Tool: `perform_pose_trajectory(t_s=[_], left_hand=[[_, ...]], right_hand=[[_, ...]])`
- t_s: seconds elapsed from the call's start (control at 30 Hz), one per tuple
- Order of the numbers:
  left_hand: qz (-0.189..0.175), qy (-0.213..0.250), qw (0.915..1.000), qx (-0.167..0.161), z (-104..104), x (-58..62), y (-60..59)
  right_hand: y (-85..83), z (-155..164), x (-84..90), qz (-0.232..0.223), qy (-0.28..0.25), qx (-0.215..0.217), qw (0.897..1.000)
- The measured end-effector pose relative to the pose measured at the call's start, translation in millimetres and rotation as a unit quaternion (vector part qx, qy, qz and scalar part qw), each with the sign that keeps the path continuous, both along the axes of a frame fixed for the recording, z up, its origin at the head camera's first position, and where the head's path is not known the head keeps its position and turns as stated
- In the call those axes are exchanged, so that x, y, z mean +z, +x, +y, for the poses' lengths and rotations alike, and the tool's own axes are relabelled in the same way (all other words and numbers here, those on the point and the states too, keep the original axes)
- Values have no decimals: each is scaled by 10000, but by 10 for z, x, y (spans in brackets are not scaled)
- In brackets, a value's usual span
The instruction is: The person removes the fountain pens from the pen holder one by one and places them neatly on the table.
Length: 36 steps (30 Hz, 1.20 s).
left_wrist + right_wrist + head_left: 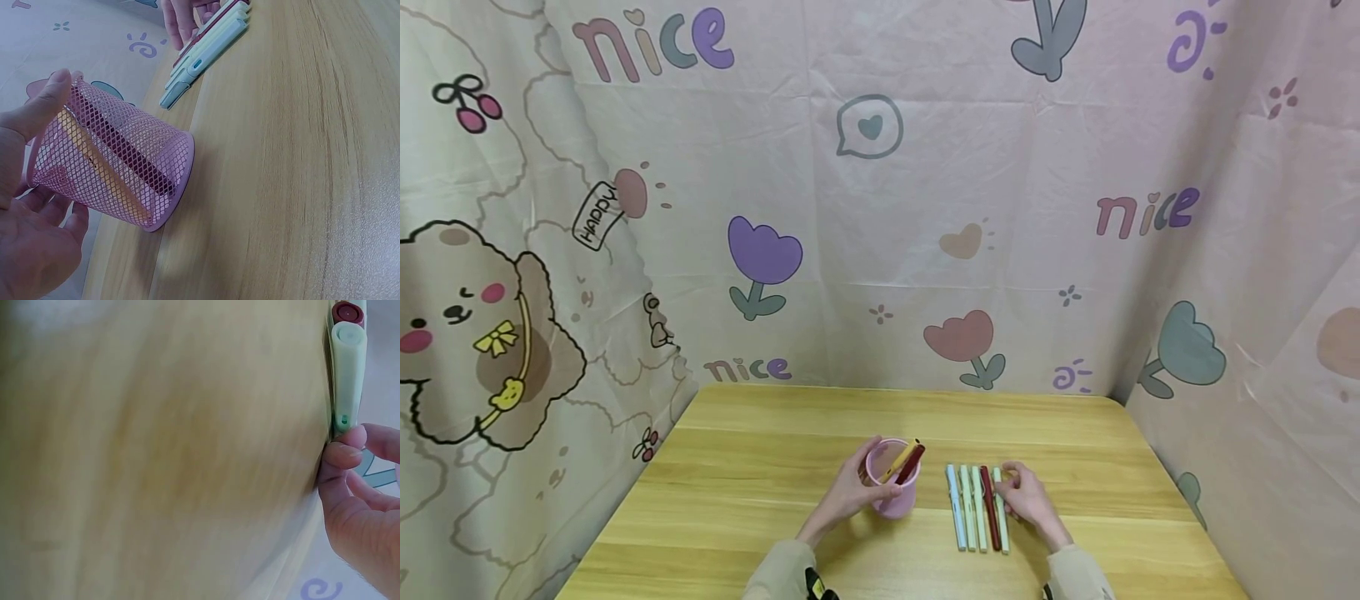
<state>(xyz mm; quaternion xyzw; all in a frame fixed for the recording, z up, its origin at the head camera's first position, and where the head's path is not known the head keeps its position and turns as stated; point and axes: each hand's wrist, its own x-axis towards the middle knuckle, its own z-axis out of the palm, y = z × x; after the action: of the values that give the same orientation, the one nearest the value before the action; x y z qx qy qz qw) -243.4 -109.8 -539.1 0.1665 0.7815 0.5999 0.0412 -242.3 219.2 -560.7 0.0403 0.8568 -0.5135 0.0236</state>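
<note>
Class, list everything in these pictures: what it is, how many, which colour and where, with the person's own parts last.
Table: one, light wood, foreground
Printed cloth: sheet count unclear, pale, behind and beside the table
Mesh cup: one, pink, left of the pen row
Yellow pen: one, yellow, in the cup
Dark red pens: two, dark red, one in the cup, one fourth from left in the row
Light blue pen: one, light blue, leftmost
Pale green pens: three, pale green, second, third and fifth
Sleeves: two, beige, bottom edge
Left hand: one, gripping the cup
Right hand: one, pinching the rightmost pen
</note>
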Motion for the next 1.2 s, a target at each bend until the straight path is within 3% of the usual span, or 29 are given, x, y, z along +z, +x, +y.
perform_pose_trajectory(t_s=[0.3, 0.5, 0.7, 0.9, 1.2], left_hand=[[6, -18, 10000, -8, -5, 15, 20], [33, -94, 9999, 11, -6, 14, 24], [46, -44, 10000, -15, -4, 13, 17], [9, -5, 10000, -25, 1, 8, 10], [-34, 12, 10000, -32, -3, 10, 14]], right_hand=[[-34, -26, 31, 477, 174, -155, 9986], [-86, -96, 61, 920, -176, -450, 9946], [-102, -190, 144, 1333, -407, -408, 9894], [-101, -344, 230, 1435, -775, -67, 9866], [-76, -615, 246, 1468, -969, 794, 9812]])
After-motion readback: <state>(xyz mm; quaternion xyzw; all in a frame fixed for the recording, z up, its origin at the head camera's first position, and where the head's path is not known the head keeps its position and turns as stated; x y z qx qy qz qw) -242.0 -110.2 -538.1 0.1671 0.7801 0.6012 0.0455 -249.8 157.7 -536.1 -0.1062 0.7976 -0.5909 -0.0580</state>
